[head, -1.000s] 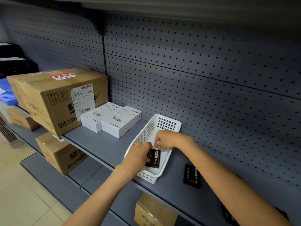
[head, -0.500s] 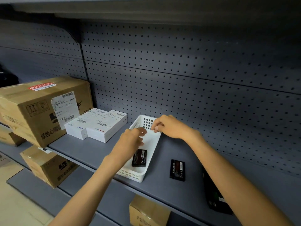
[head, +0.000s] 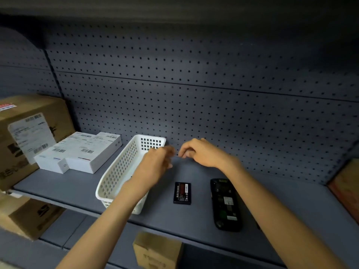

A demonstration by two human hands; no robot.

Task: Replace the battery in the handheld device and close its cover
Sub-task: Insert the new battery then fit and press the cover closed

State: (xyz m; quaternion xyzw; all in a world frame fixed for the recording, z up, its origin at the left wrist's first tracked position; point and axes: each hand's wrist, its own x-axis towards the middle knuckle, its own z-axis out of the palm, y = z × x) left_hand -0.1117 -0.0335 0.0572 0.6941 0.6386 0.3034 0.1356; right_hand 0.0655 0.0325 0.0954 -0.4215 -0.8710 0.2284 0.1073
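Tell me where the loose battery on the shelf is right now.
In the head view, the battery lies flat on the grey shelf, between the white basket on its left and the handheld device on its right.

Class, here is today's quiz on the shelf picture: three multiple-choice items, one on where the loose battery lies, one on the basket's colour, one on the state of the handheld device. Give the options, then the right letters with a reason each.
1. Where does the loose battery lie?
A. inside the basket
B. on the shelf between the basket and the handheld device
C. on top of the white boxes

2. What colour is the basket?
A. white
B. red
C. green

3. In what state is the handheld device?
A. held in the left hand
B. standing upright against the pegboard
C. lying flat on the shelf with its back open

Answers: 1 B, it rests on the bare shelf with the basket on one side and the device on the other. 2 A, its perforated walls are white. 3 C, it lies flat, untouched, with inner parts showing.
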